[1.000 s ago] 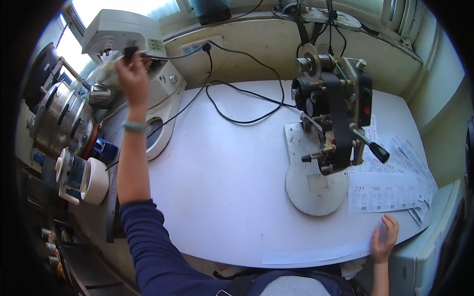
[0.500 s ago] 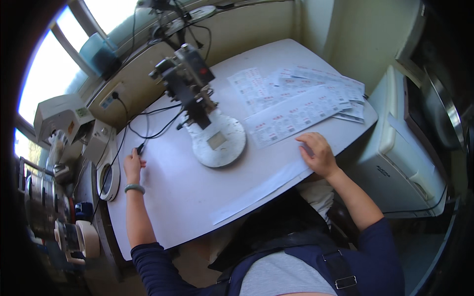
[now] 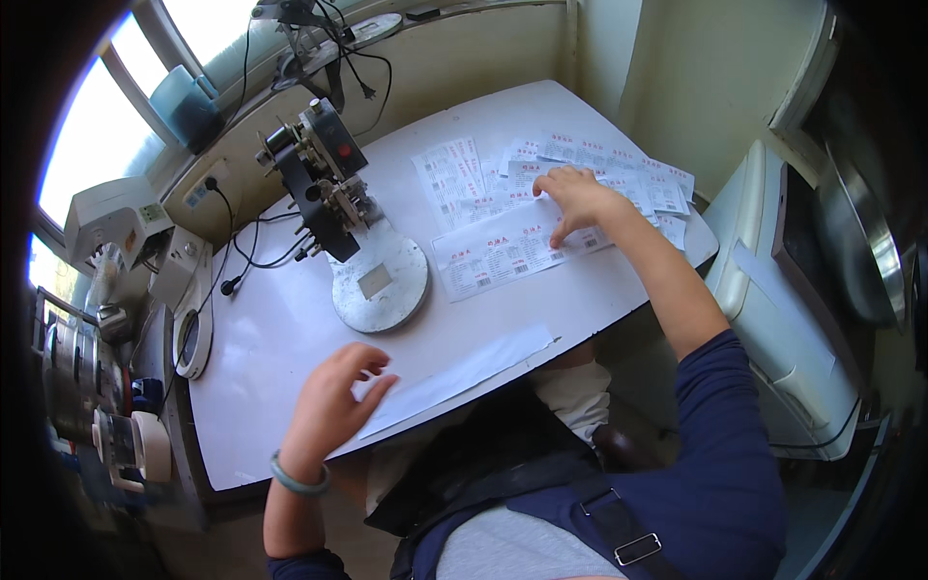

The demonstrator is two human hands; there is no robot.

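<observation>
My right hand (image 3: pixel 580 205) is over a long printed label sheet (image 3: pixel 483 256), its thumb and fingers spread on or just above the paper. More label sheets (image 3: pixel 449 179) lie overlapped under and behind it. Above the front of the table, my left hand (image 3: pixel 340 394) has curved fingers apart from the thumb, with nothing seen in it. It is near a blank white paper strip (image 3: pixel 464 375) along the front edge. A small hand-coding machine (image 3: pixel 324 184) with a round metal base (image 3: pixel 401 290) stands left of the sheets. A black plug (image 3: pixel 229 287) on a cable lies by the table's left side.
The white table (image 3: pixel 256 416) stands against the wall. At the left are a white lamp-like device (image 3: pixel 116 222), a wall socket (image 3: pixel 208 184) and tape rolls (image 3: pixel 150 449). A white chest-like appliance (image 3: pixel 773 319) is on the right, with a metal bowl (image 3: pixel 860 251) above.
My left hand has left the black plug and moved right, toward the front edge. My right hand has moved forward and left onto the label sheet. The view has shifted slightly.
</observation>
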